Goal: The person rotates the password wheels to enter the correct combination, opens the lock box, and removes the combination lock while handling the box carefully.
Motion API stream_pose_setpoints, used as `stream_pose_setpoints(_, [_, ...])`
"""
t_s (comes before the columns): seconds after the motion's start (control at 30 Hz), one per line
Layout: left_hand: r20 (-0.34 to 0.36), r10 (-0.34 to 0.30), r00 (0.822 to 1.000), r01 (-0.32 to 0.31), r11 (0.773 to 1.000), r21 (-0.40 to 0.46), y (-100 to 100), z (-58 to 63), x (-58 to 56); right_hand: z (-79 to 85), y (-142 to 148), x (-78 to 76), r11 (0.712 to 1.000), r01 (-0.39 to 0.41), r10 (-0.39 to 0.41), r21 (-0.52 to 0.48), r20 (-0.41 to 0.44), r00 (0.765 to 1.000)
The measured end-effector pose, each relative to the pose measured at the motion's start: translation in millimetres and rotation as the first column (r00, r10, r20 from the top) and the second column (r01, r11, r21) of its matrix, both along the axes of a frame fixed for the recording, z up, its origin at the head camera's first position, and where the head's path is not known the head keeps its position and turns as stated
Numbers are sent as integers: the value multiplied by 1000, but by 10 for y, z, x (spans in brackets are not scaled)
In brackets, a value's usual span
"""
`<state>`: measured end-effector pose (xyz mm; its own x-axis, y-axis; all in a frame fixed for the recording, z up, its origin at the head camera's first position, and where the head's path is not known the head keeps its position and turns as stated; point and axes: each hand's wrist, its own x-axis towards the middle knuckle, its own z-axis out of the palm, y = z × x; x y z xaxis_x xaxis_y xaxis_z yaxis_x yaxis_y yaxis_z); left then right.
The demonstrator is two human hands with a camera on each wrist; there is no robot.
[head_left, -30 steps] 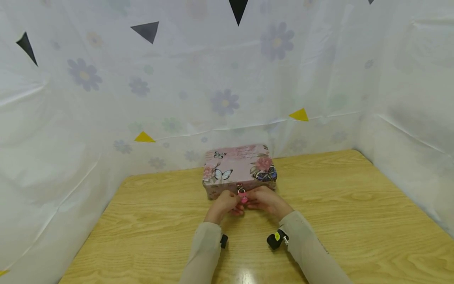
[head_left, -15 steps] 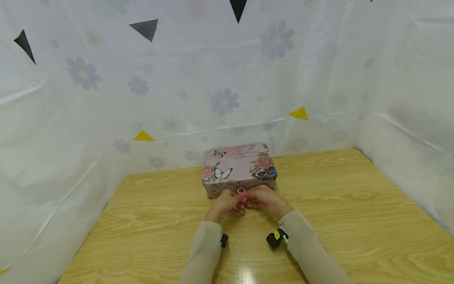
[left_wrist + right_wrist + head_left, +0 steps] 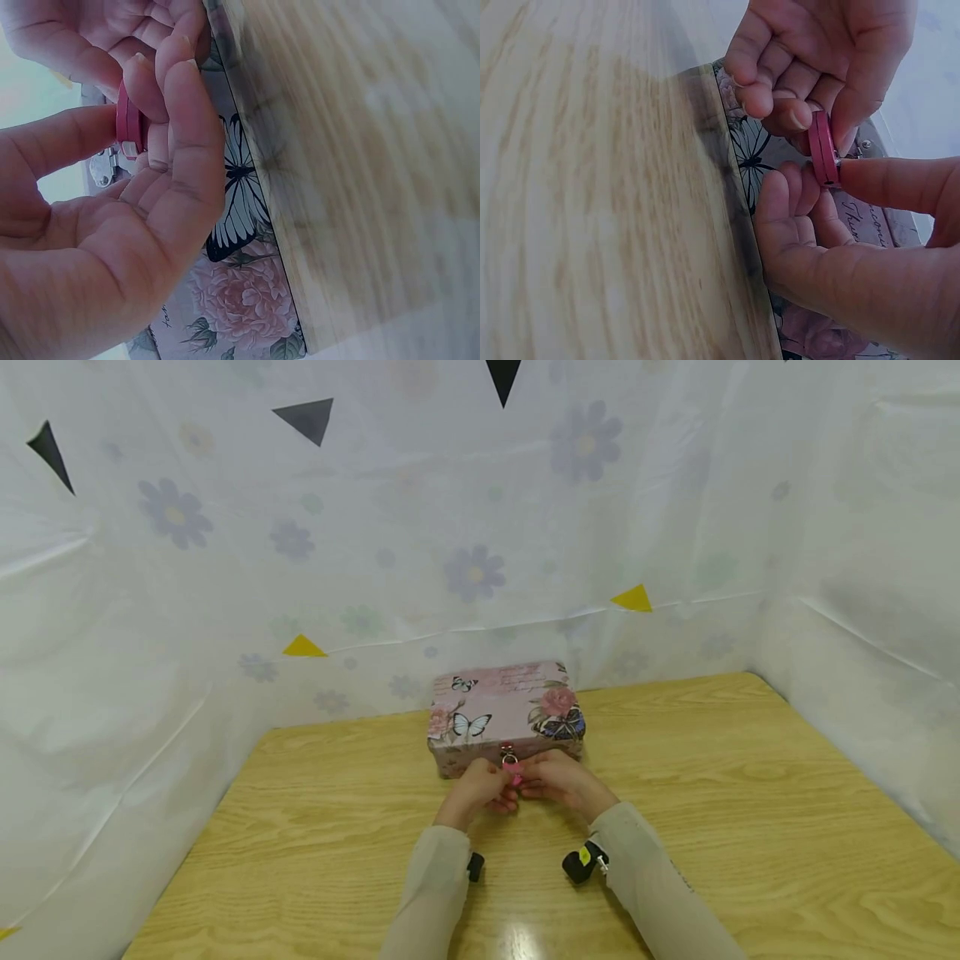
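A pink padlock (image 3: 513, 770) hangs by its silver shackle at the metal clasp (image 3: 507, 749) on the front of a pink lidded box (image 3: 502, 706). The box carries butterflies, roses and script. My left hand (image 3: 477, 788) pinches the padlock's left side between thumb and fingers. From the other side, my right hand (image 3: 564, 782) pinches it too. In the left wrist view the padlock body (image 3: 130, 127) shows edge-on between the fingers, near the clasp (image 3: 103, 166). The right wrist view shows its narrow edge (image 3: 823, 150) between both hands, whose fingers hide most of its faces.
The box stands on a wood-grain table (image 3: 337, 860), toward its back edge. Behind and on both sides hangs a white sheet (image 3: 375, 527) with flowers and black and yellow triangles. A black wrist camera (image 3: 581, 864) sits by the right sleeve.
The padlock has turned slightly between my fingers. Both hands keep their places at the box front, and the head view has shifted a little.
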<state>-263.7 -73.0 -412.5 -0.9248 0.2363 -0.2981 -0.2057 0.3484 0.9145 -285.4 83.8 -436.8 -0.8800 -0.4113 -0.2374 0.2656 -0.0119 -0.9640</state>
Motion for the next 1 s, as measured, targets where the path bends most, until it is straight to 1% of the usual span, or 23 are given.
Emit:
stream_pose_setpoints(0.33, [8, 5, 1000, -4, 1000, -11, -1, -7, -22, -23, 4, -22, 1000, -17, 17, 14, -30, 999])
stream_pose_setpoints(0.63, [6, 0, 1000, 0, 1000, -1, 0, -32, -32, 2, 13, 8, 1000, -10, 10, 8, -4, 1000])
stream_pose_setpoints(1.0, [10, 4, 1000, -4, 1000, 4, 2, -24, -30, -7, 6, -8, 999, -40, 40, 23, -25, 999])
